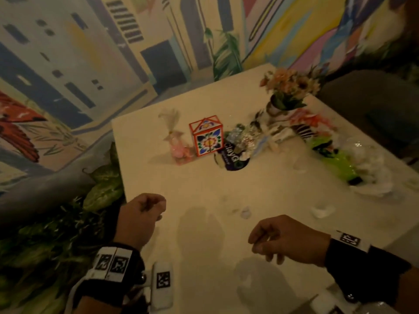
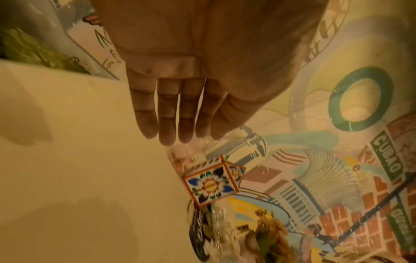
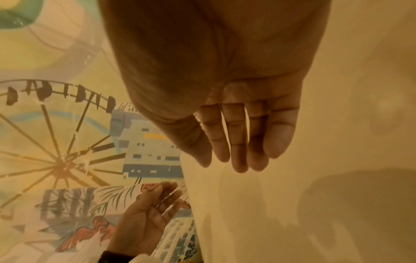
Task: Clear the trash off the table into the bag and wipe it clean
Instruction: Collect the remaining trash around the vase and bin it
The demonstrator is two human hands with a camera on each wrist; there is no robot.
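Observation:
Trash lies across the far half of the white table (image 1: 204, 223): crumpled foil and plastic wrappers (image 1: 244, 137), a dark round "ClayGo" lid (image 1: 231, 158), green plastic (image 1: 333, 155) and a crumpled clear-white plastic bag (image 1: 371, 171). Two small white scraps (image 1: 246, 211) lie nearer me. My left hand (image 1: 140, 214) hovers over the table's near left corner, holding nothing. My right hand (image 1: 278, 239) hovers over the near middle, also holding nothing. In the wrist views the left hand's fingers (image 2: 171, 113) and the right hand's fingers (image 3: 243, 138) are extended and relaxed above the table.
A patterned red-edged box (image 1: 206, 135) and a pink cellophane packet (image 1: 179, 148) stand mid-table. A vase of flowers (image 1: 288, 91) is at the far right. Leafy plants (image 1: 102, 191) border the left edge, a mural wall stands behind, and a dark seat (image 1: 374, 105) is on the right.

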